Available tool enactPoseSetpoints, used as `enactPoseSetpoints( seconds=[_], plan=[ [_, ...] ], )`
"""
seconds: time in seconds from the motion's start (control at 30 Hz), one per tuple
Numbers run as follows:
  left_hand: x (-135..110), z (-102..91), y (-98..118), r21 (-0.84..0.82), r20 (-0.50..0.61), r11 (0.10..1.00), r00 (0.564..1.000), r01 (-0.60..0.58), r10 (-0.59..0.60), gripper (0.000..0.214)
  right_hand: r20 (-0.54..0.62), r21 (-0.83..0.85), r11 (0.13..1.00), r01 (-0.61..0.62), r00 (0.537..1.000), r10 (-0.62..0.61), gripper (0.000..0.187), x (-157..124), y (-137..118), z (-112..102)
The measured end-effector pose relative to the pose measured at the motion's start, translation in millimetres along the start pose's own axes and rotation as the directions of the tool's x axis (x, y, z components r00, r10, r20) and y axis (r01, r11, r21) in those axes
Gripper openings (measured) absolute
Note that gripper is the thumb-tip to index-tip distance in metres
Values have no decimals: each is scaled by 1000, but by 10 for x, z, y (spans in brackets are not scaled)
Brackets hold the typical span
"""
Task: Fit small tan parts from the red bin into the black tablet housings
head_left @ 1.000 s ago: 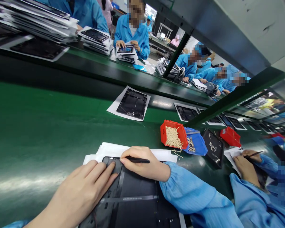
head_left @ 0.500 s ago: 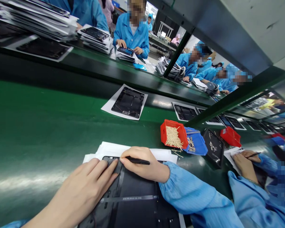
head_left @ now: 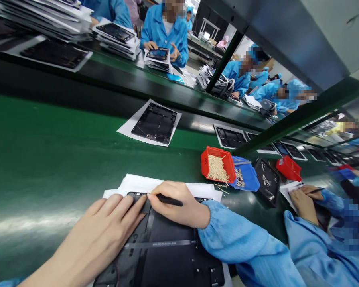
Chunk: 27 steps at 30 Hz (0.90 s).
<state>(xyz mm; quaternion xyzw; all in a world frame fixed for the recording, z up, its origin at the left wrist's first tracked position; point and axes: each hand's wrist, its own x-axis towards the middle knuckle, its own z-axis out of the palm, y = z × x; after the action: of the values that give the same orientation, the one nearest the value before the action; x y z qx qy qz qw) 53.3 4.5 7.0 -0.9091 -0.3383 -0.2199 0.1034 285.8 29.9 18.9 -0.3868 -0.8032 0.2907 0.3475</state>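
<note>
In front of me a black tablet housing [head_left: 167,259] lies on white paper sheets [head_left: 137,181], with a printed strip across its inside. My left hand [head_left: 107,223] rests palm-down on the housing's left side, fingers stretched toward its upper edge. My right hand [head_left: 179,205] pinches a slim black pen-like tool [head_left: 170,200]. The tool's working tip is hidden by the fingers. My right fingertips are at the upper edge of the housing, right beside my left index fingertip. What lies under the fingertips is too small to tell.
A red bin [head_left: 217,164] of small pale strips and a blue bin [head_left: 244,174] stand to the right, beside a black tray [head_left: 266,182]. Further housings [head_left: 155,122] lie on paper along the green line. Co-workers sit across; another person's hands [head_left: 305,201] work at right.
The housing on paper beyond my hands has shifted left. My right hand has moved slightly left, closer to my left fingertips. A co-worker across has raised one hand.
</note>
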Motion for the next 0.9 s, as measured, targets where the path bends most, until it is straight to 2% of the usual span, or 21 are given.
enactPoseSetpoints(
  seconds=[0.17,0.23,0.4,0.53,0.7,0.9],
  plan=[
    [6,-2,-26,8,13,1000,1000,-2,2,43,-143,27,994,-108,984,111,24,-42,11,-65],
    [7,-8,-40,27,17,999,1000,-27,26,47,-165,36,988,-150,974,154,24,-76,16,-118],
    [-10,-13,-69,75,-51,990,991,-119,122,47,-134,60,987,-146,979,153,23,-122,21,-170],
    [-19,-23,-79,17,-66,981,979,-194,195,46,-114,51,986,-156,980,161,20,-110,17,-149],
    [-34,-25,-100,-29,-68,980,978,-198,196,46,-118,64,988,-138,982,145,18,-105,20,-140],
    [-32,2,-98,-22,-59,981,979,-194,193,45,-78,75,981,-177,980,183,19,-110,32,-144]
  ],
)
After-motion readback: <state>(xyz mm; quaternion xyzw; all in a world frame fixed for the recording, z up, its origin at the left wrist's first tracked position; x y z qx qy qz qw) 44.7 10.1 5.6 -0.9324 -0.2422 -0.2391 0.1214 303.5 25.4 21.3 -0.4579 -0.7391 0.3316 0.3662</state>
